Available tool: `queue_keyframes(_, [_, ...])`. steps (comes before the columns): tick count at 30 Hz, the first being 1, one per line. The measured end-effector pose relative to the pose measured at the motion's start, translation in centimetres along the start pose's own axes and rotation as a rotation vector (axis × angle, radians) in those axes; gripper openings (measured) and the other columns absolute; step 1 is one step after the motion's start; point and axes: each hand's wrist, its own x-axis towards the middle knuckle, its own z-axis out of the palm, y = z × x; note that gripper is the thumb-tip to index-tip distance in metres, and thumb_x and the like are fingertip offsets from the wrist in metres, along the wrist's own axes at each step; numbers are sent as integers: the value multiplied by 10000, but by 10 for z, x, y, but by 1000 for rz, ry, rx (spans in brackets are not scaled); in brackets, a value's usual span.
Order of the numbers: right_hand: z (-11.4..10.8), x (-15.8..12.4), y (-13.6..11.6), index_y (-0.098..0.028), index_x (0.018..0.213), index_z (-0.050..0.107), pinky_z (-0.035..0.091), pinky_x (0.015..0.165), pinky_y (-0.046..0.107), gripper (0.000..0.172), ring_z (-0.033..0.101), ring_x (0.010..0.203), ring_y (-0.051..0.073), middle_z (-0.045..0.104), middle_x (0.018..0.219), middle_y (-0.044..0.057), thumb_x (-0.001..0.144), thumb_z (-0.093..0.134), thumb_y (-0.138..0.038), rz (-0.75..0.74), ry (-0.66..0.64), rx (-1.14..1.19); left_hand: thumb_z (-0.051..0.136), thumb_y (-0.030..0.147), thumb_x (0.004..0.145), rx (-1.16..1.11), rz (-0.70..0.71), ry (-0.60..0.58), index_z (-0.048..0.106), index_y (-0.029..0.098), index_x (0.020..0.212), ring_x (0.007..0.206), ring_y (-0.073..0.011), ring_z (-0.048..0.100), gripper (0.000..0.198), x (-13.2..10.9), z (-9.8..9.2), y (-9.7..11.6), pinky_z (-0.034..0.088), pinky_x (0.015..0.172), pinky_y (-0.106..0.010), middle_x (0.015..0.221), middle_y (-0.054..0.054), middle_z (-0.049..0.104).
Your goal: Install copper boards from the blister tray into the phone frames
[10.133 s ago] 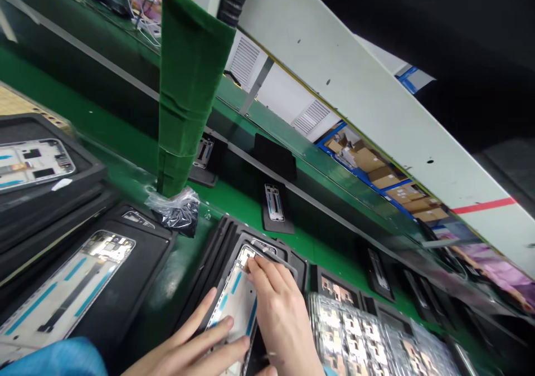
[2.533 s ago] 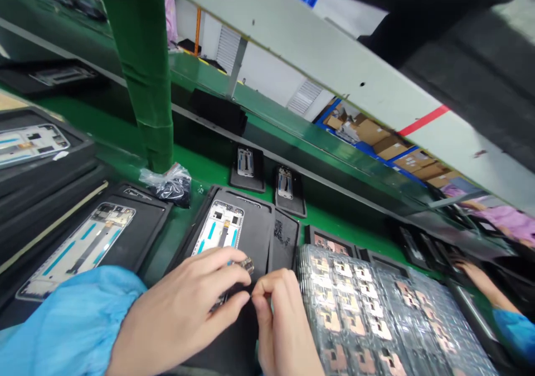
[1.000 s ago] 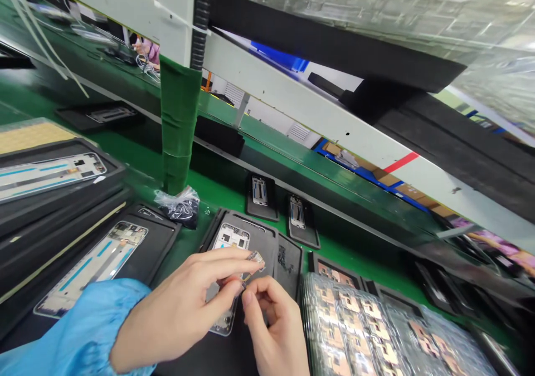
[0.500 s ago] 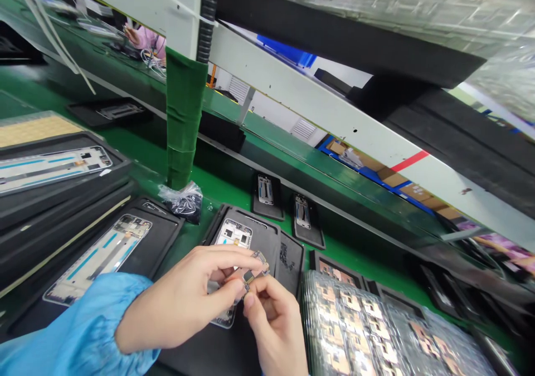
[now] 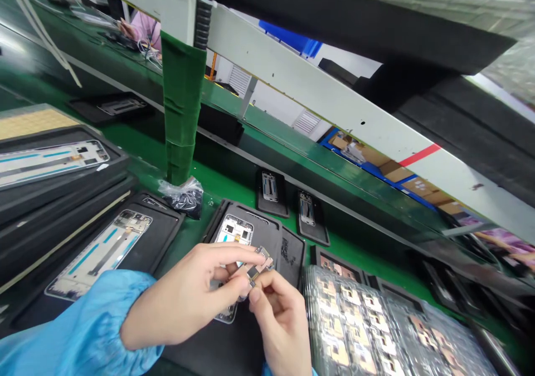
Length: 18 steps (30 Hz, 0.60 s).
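Between my two hands is a small phone circuit board (image 5: 254, 267), copper-coloured with dark parts along it. My left hand (image 5: 196, 292) grips its left side between thumb and fingers. The thumb and forefinger of my right hand (image 5: 278, 309) pinch at its lower right edge; what exactly they hold there is partly hidden by the fingertips. Beneath the hands lies a phone frame (image 5: 234, 231) in a black foam tray (image 5: 265, 234), its middle covered by my fingers.
Clear plastic trays of copper-coloured boards (image 5: 355, 326) are stacked at right. More phone frames in black trays (image 5: 100, 253) lie at left. A plastic bag of dark bits (image 5: 186, 198) sits by the green-wrapped post (image 5: 181, 108). Two trayed frames (image 5: 270, 186) rest on the belt behind.
The view has shifted slightly. Both hands keep hold of the circuit board, which now shows a little more of its copper-coloured face.
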Motion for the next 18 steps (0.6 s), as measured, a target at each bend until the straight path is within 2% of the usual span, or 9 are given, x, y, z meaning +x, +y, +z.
queue_keyframes(3, [-4,-3,0,-197,748,568,317,557,230,431,375,587,103,479,650,-46,962,703,-546,73,-6,24,589,221,1057,438,313,57,649,352,1457,1373,-256,623,425,-16,-4,-8,579,1118,-357,1571,-9,587])
queue_keyframes(5, [-3,-8,1,-203,740,550,303,548,233,468,357,574,100,469,632,-53,935,715,-596,111,-9,38,487,134,1083,666,585,129,671,252,1429,1417,-256,569,409,-28,-5,-15,461,1234,-413,1549,-50,606])
queue_keyframes(7, [-1,-13,0,-204,742,556,318,547,234,479,372,575,103,470,632,-51,937,696,-618,102,-15,11,414,60,1085,749,777,202,712,146,1331,1385,-240,591,397,-35,-5,-21,378,1287,-434,1404,-87,714])
queue_keyframes(9, [-1,-15,-3,-205,776,602,361,543,236,431,437,575,112,504,653,-38,991,640,-577,20,-7,-99,445,28,1069,703,845,255,719,132,1279,1276,-213,675,361,-34,-6,-24,404,1271,-421,1286,-77,780])
queue_keyframes(11, [-5,-14,-11,-216,927,676,450,568,242,283,558,608,131,606,742,-6,1042,601,-464,-165,72,-309,562,54,1040,524,737,286,758,193,1193,1093,-188,767,285,-25,-9,-22,550,1132,-346,1168,-32,825])
queue_keyframes(13, [-12,-9,-22,-229,1130,682,562,706,279,160,697,796,182,719,972,62,1022,657,-344,-437,202,-609,707,144,984,207,422,301,794,230,998,893,-167,806,124,-11,-13,-15,642,889,-241,985,7,849])
queue_keyframes(14, [-14,-4,-29,-226,1192,664,591,804,316,212,724,929,217,735,1102,99,995,700,-296,-577,256,-761,754,200,956,47,249,296,787,221,911,833,-164,809,60,-3,-15,-10,645,789,-206,906,8,845])
queue_keyframes(16, [-15,7,-41,-199,1204,650,586,956,385,276,705,1122,270,726,1249,149,952,760,-227,-798,277,-1002,780,295,930,-183,11,248,755,190,842,802,-175,814,140,13,-14,0,641,716,-187,852,-12,839])
queue_keyframes(18, [-11,18,-50,-179,1141,657,576,993,384,198,706,1127,261,751,1204,142,965,746,-175,-902,206,-1113,751,350,941,-260,-18,176,735,159,883,845,-199,821,201,26,-9,7,657,755,-220,903,-51,845])
